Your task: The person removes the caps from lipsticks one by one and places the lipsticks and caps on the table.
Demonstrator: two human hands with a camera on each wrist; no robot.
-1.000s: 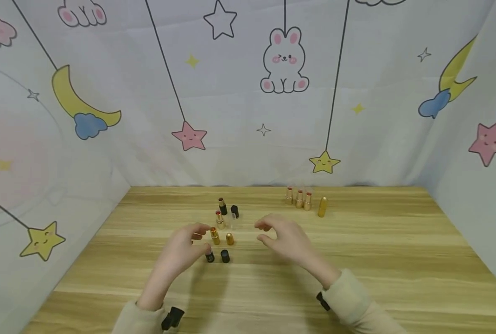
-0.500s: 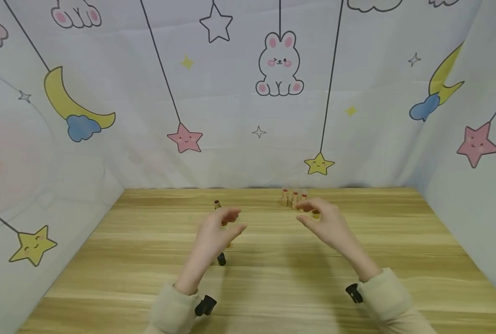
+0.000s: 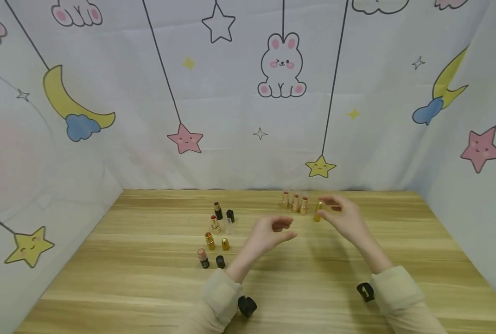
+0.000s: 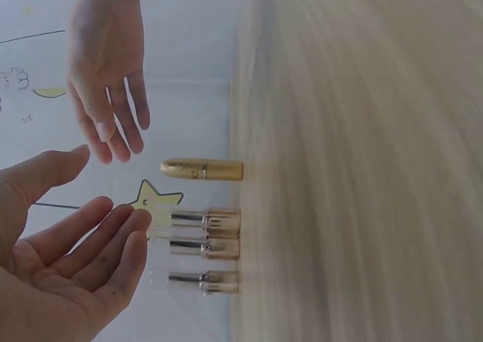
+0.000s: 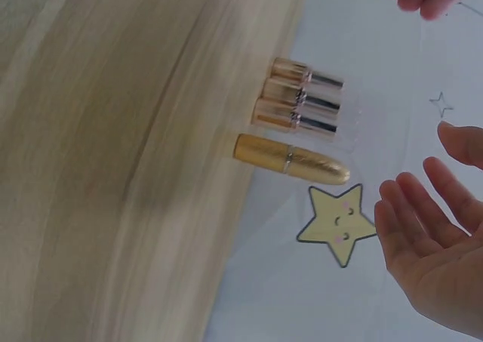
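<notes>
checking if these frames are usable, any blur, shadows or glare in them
Head view: soft light, faint shadows on the wooden table below the left hand and right hand, no harsh glare; left wrist: dimmer, wood grain smeared; right wrist: grain soft too, gold tube clearer, with slight sheen; both wrist pictures sit sideways.

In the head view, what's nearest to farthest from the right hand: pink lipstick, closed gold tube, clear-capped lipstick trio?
1. Closed gold tube, beside the right hand.
2. Clear-capped lipstick trio, farther left.
3. Pink lipstick, far left, toward the front.
</notes>
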